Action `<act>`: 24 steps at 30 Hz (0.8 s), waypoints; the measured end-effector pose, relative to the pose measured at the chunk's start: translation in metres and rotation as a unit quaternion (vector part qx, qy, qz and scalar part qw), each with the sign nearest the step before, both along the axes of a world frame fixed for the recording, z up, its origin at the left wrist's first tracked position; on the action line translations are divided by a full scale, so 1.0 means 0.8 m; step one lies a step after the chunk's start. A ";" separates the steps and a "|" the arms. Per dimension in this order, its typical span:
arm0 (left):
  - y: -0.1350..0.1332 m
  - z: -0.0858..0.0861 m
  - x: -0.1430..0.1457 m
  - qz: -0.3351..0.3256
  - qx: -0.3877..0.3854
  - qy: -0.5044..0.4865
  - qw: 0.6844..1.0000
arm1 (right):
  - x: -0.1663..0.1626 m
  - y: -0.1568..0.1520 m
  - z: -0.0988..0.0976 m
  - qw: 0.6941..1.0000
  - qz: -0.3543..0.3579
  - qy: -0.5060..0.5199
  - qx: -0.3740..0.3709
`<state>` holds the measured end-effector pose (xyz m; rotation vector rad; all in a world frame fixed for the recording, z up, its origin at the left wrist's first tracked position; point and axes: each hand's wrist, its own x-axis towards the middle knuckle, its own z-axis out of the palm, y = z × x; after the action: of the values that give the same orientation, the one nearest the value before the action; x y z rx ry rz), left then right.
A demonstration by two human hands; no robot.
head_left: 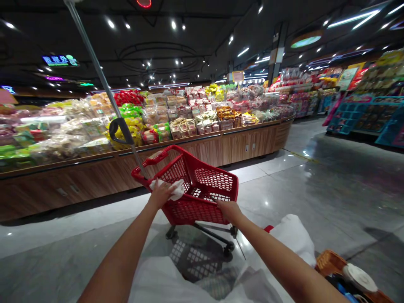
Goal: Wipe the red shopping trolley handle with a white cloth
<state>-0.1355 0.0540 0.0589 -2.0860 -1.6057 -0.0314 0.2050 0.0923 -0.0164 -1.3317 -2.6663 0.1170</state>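
A red plastic shopping cart (205, 210) with a latticed basket stands in front of me on dark casters. My left hand (161, 194) is closed on a crumpled white cloth (178, 190) and presses it against the near rim, close to the handle end. Further right, my right hand (229, 211) wraps round the same near rim; its fingertips are partly hidden. A long metal pole (94, 63) with a dark loop handle (121, 131) rises at a slant by the cart's push bar. The basket's slotted floor shows between my hands.
Behind the cart runs a wood-panelled display counter (202, 152) heaped with packaged snacks. At the lower right is a wicker basket (330, 263) holding a white-lidded container (360, 277), beside a bulging white bag (293, 235). Blue racks (353, 113) stand across the grey floor.
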 end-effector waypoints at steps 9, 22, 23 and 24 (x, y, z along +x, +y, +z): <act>0.009 -0.077 0.189 0.000 -0.024 -0.087 0.996 | -0.001 0.017 0.008 1.000 0.006 0.006 -0.005; -0.039 0.017 -0.023 -0.006 0.058 0.002 0.998 | 0.040 0.055 0.022 1.000 0.008 0.005 -0.021; -0.041 0.016 -0.025 -0.005 0.066 -0.002 0.998 | 0.040 0.056 0.023 1.000 0.004 0.007 -0.023; -0.042 0.011 -0.021 0.003 0.077 -0.009 0.997 | 0.036 0.055 0.023 1.000 -0.004 0.010 -0.023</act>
<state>-0.1524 0.0203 0.0680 -1.9681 -1.5694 -0.1665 0.2341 0.1363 0.0021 -1.3462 -2.6577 0.1907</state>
